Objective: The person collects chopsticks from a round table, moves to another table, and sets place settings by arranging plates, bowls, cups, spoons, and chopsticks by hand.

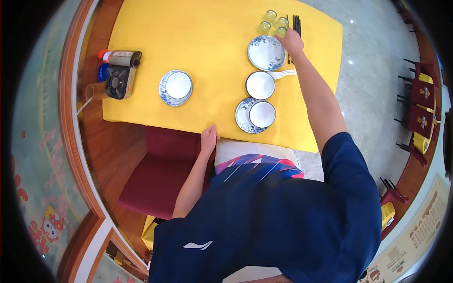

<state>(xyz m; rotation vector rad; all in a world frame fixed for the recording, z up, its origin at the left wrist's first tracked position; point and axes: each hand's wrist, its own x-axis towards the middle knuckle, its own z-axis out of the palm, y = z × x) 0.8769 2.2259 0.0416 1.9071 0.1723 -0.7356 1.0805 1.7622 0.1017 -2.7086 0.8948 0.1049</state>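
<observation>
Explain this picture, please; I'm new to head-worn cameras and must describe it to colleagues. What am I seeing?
No machine here, just a person; the single picture comes from a camera on their head, looking down. On the yellow cloth-covered table are round white bowls, blue-patterned white plates, slim black chopsticks and, far left, a boxy portable stove. The bare right hand is at one of four small greenish glass cups; its grip is unclear. The bare left hand curls at the table's front edge, with nothing visible in it.
</observation>
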